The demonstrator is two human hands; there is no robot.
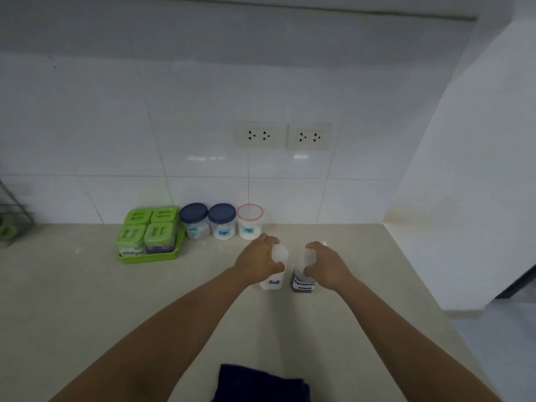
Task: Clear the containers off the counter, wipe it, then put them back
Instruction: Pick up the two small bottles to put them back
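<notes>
My left hand (256, 261) grips a white bottle labelled Salt (274, 281) by its upper part. Beside it, my right hand (326, 264) grips a dark bottle labelled seasoning sauce (303, 284). Both bottles are upright over the beige counter (87, 300); whether they touch it I cannot tell. Against the tiled wall stand two blue-lidded jars (194, 220) (222, 221) and a red-rimmed clear jar (250, 221). Left of them a green tray (150, 256) holds several green-lidded boxes, one labelled Vinegar. A dark blue cloth (261, 384) lies at the counter's near edge.
Two wall sockets (282, 135) sit in the tiles above the jars. A white wall (464, 198) bounds the counter on the right. A wire rack (14, 219) shows at the far left edge.
</notes>
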